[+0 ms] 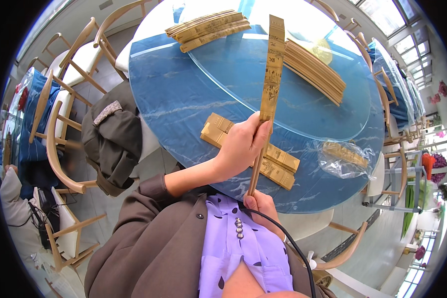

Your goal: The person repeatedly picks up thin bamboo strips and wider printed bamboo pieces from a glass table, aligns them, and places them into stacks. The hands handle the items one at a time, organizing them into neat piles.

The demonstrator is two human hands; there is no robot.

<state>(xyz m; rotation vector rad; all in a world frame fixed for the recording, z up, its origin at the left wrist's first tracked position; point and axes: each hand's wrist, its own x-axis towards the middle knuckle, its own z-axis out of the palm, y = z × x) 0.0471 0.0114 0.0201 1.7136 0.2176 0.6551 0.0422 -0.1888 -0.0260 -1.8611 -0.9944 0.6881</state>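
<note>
A narrow bundle of long, flat gold paper sleeves (273, 69) with dark printing stands nearly upright before me, its top tilted slightly right. My left hand (241, 149) is closed around its middle, thumb against the side. Lower down, my right hand (264, 206) grips the bundle's bottom end close to my body; its fingers are partly hidden. Behind my left hand, more gold sleeves (281, 169) lie in a slanting pile on the blue tablecloth (179, 114). What the sleeves contain, if anything, cannot be seen.
A clear round glass turntable (233, 74) covers the table's middle. On it lie a stack of gold sleeves (208, 29) at far left and another stack (315, 72) at right. A crumpled clear plastic bag (328, 161) sits right. A dark coat (115, 134) hangs over a chair at left.
</note>
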